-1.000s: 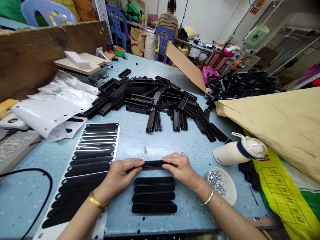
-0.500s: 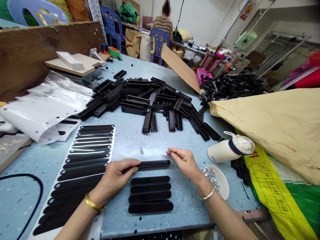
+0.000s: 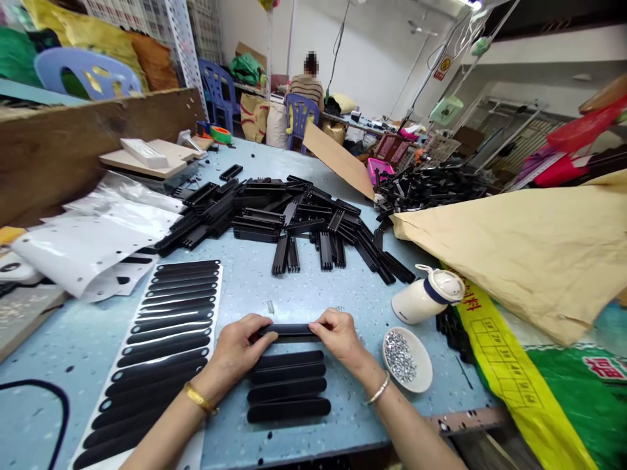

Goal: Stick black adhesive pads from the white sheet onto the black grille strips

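Table (image 3: 245, 287): light blue, it carries everything below.
Pile (image 3: 284, 215): black ribbed parts, far side of the table, well apart from the hands.
Sheet (image 3: 216, 294): white backing with many black strips, just left of the left hand.
Row (image 3: 289, 385): four black strips lying side by side, near the table edge, between the two wrists.
Bowl (image 3: 425, 375): small metal pieces inside, near the right wrist.
Left hand (image 3: 240, 349): fingers closed on the left end of the strip.
Right hand (image 3: 337, 336): fingers pinch the right end of the strip.
Strip (image 3: 289, 331): black, held low over the table just beyond the row.
Axis: long axis runs left to right, parallel to the row; ends point to each hand.
Advice: I think both ends should stay level and the grip even, so the strip does not bend or turn away from the row.
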`<control>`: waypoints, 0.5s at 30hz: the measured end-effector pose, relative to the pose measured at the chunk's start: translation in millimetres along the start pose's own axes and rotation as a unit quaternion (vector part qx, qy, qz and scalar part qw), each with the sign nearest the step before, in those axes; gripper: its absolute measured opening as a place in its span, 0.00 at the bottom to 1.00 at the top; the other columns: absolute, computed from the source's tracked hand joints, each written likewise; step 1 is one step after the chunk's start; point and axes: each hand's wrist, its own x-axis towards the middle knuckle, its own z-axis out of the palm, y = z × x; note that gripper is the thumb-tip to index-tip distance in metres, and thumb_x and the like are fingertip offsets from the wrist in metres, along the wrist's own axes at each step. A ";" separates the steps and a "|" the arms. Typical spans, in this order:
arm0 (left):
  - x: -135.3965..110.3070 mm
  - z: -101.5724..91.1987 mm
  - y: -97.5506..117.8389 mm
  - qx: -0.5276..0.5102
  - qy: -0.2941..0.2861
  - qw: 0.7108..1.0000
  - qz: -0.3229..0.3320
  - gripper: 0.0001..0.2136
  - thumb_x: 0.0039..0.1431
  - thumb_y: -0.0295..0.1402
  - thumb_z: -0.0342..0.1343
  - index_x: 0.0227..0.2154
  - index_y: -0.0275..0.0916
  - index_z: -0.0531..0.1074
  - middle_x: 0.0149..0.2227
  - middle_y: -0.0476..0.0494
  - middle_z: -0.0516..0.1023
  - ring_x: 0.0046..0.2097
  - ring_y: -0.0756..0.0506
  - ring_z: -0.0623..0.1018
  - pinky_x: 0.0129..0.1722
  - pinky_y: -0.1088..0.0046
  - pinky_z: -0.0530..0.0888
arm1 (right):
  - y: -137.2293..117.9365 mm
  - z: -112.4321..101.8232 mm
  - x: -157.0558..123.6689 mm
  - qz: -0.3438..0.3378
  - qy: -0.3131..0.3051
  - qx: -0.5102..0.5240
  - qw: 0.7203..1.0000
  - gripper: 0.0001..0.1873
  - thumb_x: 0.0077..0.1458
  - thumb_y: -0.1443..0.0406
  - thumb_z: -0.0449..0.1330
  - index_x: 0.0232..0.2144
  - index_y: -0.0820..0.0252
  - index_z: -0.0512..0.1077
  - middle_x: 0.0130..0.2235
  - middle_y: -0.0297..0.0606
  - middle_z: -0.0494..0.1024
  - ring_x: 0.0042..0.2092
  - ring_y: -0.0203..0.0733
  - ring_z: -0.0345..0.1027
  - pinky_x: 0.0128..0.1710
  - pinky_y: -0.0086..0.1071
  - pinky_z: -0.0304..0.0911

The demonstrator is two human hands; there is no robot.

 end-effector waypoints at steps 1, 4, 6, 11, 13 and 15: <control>0.8 -0.4 -0.4 0.002 -0.001 1.000 0.000 0.11 0.57 0.39 0.56 0.36 0.40 0.78 0.34 0.45 0.82 0.34 0.45 0.80 0.35 0.71 0.75 | 0.5 0.7 0.7 -0.001 0.002 -0.001 1.000 0.14 0.51 0.64 0.62 0.16 0.60 0.73 0.20 0.34 0.72 0.24 0.36 0.66 0.26 0.29 0.60; 2.7 -3.8 -0.4 0.005 -0.008 1.000 0.003 0.11 0.57 0.39 0.56 0.36 0.40 0.78 0.34 0.46 0.83 0.34 0.45 0.80 0.35 0.71 0.75 | 2.4 1.4 2.3 0.000 0.003 -0.006 1.000 0.19 0.55 0.61 0.60 0.14 0.59 0.69 0.18 0.33 0.70 0.22 0.35 0.65 0.25 0.28 0.60; 3.7 -6.7 0.3 0.005 -0.014 1.000 0.009 0.11 0.56 0.39 0.56 0.36 0.40 0.78 0.34 0.46 0.83 0.34 0.44 0.81 0.36 0.71 0.75 | 3.9 0.7 3.5 0.009 -0.004 -0.007 1.000 0.22 0.59 0.59 0.56 0.16 0.60 0.70 0.16 0.32 0.70 0.19 0.34 0.64 0.22 0.27 0.59; 5.0 -9.4 1.2 0.008 -0.023 1.000 0.020 0.10 0.55 0.38 0.56 0.36 0.41 0.79 0.34 0.46 0.84 0.35 0.45 0.81 0.36 0.71 0.75 | 4.3 2.8 9.4 0.022 -0.020 -0.026 0.999 0.23 0.62 0.54 0.53 0.22 0.61 0.75 0.15 0.31 0.72 0.17 0.34 0.64 0.18 0.26 0.57; 4.9 -8.3 0.7 0.014 -0.022 1.000 0.018 0.11 0.56 0.38 0.56 0.37 0.41 0.79 0.35 0.46 0.84 0.36 0.44 0.81 0.37 0.71 0.75 | 2.5 8.0 12.0 0.014 -0.010 -0.050 0.999 0.20 0.52 0.52 0.63 0.18 0.60 0.74 0.18 0.33 0.73 0.22 0.36 0.67 0.21 0.27 0.58; 4.8 -7.5 0.6 0.024 -0.023 0.999 0.013 0.11 0.56 0.38 0.55 0.37 0.41 0.80 0.34 0.46 0.85 0.35 0.44 0.82 0.35 0.72 0.75 | 0.4 14.1 13.1 0.004 0.002 -0.074 0.997 0.20 0.45 0.54 0.69 0.14 0.59 0.71 0.19 0.33 0.73 0.23 0.37 0.66 0.24 0.28 0.58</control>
